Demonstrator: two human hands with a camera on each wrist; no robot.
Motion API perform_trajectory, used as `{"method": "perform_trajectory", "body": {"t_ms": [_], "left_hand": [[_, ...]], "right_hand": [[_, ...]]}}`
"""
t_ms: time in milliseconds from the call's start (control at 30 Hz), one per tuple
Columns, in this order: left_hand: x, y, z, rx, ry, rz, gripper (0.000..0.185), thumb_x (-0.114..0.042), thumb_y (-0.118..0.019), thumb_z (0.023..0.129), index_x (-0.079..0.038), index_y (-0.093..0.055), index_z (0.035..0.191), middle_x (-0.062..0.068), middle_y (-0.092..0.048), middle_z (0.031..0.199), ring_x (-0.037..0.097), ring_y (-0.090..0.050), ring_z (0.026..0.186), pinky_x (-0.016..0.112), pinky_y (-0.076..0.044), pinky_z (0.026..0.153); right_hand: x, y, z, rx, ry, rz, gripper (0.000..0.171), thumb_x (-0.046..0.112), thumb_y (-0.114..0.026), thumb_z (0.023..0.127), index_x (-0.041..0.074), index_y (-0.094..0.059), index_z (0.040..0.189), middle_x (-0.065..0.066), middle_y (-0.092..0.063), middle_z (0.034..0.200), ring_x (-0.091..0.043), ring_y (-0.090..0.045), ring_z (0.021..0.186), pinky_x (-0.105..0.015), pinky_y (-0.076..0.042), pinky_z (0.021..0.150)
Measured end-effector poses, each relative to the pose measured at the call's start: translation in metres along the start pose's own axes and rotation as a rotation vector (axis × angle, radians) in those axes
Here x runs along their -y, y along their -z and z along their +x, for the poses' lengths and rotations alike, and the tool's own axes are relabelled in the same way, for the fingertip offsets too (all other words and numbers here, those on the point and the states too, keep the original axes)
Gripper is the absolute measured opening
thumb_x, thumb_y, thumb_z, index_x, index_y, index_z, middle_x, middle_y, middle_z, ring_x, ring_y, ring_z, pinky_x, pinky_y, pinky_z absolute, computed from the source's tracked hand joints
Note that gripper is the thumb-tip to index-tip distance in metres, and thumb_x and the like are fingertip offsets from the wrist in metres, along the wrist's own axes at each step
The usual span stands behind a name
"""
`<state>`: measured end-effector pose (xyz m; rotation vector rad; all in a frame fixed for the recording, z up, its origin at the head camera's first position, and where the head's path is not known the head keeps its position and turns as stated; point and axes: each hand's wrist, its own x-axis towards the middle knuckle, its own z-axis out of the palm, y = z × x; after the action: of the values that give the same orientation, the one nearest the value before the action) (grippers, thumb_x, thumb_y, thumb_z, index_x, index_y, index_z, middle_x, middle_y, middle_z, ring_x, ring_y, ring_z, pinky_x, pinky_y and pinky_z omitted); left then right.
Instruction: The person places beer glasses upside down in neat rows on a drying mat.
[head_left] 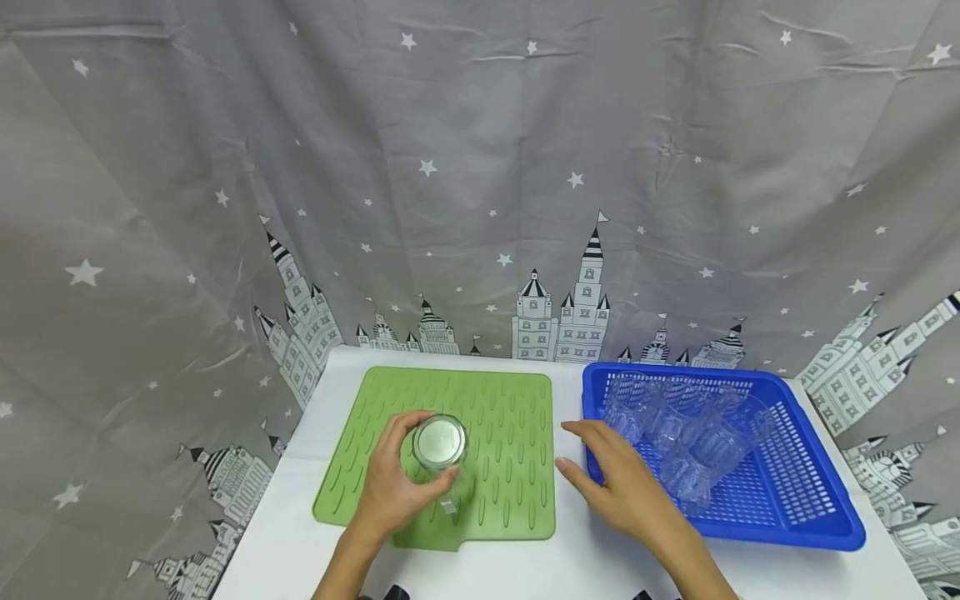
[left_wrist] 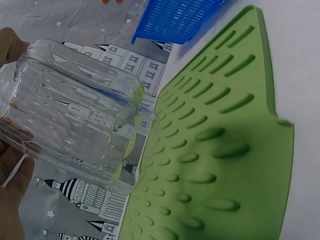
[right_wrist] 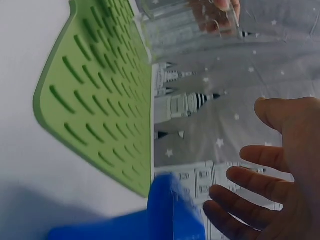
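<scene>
My left hand [head_left: 401, 479] grips a clear glass mug [head_left: 439, 442] near its round base, thumb on one side and fingers on the other. The mug is upside down over the green ridged drying mat [head_left: 517, 467]. In the left wrist view the rim of the glass mug [left_wrist: 75, 120] overlaps the mat's edge [left_wrist: 272, 100]. Between mat and basket, my right hand [head_left: 622, 479] hovers with fingers spread and nothing in them. The right wrist view shows the same right hand [right_wrist: 285, 180] with its fingers apart.
A blue plastic basket [head_left: 821, 533] stands on the right side of the white table [head_left: 285, 533]. Several clear glass mugs [head_left: 712, 446] lie jumbled inside it. Behind the table hangs a grey curtain [head_left: 465, 108] printed with stars and castles.
</scene>
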<state>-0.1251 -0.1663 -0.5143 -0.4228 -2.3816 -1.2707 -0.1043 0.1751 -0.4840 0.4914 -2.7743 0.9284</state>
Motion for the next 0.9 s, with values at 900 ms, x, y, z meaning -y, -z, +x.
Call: {"method": "perform_trajectory", "body": {"t_ms": [900], "left_hand": [[0.041,0.043,0.047,0.049,0.008,0.187,0.076,-0.027,-0.098,0.074,-0.012,-0.064,0.140,0.006,-0.069,0.131,0.027,-0.065,0.119,0.057,-0.056,0.103]], "right_hand": [[-0.087,0.039,-0.049,-0.242,-0.064,-0.281,0.067,0.026,-0.068,0.103,0.006,-0.043,0.162,-0.030,-0.038,0.167,-0.056,-0.025,0.154,-0.077,-0.012,0.128]]}}
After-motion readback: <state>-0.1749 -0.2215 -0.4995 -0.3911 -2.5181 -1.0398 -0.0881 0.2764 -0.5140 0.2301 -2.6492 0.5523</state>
